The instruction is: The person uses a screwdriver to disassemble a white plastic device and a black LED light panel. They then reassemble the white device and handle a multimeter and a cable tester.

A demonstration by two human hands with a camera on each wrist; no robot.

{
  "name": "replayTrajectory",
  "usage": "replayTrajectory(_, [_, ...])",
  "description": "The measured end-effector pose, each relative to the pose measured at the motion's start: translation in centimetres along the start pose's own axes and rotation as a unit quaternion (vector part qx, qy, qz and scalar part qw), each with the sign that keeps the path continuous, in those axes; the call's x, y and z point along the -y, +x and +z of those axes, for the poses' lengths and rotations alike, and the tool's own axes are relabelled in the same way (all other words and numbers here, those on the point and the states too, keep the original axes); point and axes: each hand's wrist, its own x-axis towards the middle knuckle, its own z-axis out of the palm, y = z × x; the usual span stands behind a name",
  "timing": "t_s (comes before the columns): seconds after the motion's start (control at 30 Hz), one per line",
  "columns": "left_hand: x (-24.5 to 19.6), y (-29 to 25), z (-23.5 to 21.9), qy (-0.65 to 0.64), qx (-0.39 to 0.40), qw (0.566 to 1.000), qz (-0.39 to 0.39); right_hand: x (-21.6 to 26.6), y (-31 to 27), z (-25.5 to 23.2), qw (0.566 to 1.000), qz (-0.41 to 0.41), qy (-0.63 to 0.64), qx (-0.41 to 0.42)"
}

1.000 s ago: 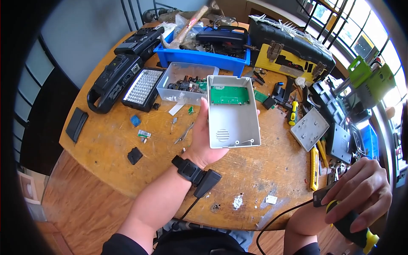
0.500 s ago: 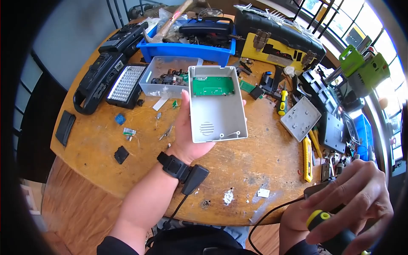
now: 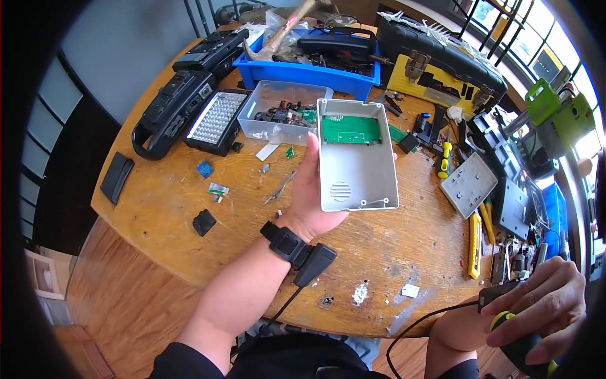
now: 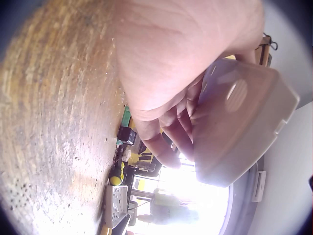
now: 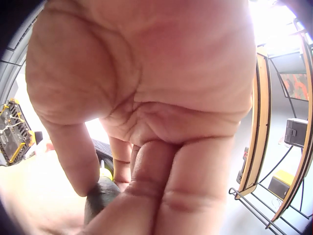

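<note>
Above the middle of the table, the left hand (image 3: 309, 196) grips a pale grey plastic housing (image 3: 356, 167) from below, its open side facing up. A green circuit board (image 3: 351, 130) lies inside at the far end, and a round slotted grille is near the wrist end. The left wrist view shows the housing's outer side (image 4: 244, 117) against the curled fingers. At the lower right, the right hand (image 3: 546, 309) holds a black and yellow screwdriver handle (image 3: 522, 344); in the right wrist view the dark handle (image 5: 101, 198) is between thumb and fingers.
A clear bin (image 3: 278, 131) of parts and a blue crate (image 3: 303, 74) with a hammer stand behind the housing. On the right lie a grey cover (image 3: 469, 183), a yellow cutter (image 3: 475, 246) and another screwdriver (image 3: 445, 160). A lamp panel (image 3: 216, 121) stands left, a toolbox (image 3: 442, 60) at the back.
The camera view has shifted back and forth. The left hand still holds the housing with its open side up; the right hand keeps hold of the screwdriver, its fingers slightly repositioned around the handle.
</note>
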Motion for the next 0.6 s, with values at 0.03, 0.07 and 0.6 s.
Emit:
replayTrajectory(0.03, [0.0, 0.0, -0.3, -0.024, 0.028, 0.999, -0.004, 0.0, -0.3, 0.1, 1.000, 0.000, 0.002, 0.000])
replayTrajectory(0.07, [0.0, 0.0, -0.4, -0.047, 0.058, 0.997, -0.008, 0.0, -0.7, 0.0, 1.000, -0.007, -0.004, 0.003])
replayTrajectory(0.6, [0.1, 0.0, -0.1, 0.022, 0.014, 1.000, 0.003, 0.0, -1.4, -0.3, 0.999, -0.016, -0.031, 0.004])
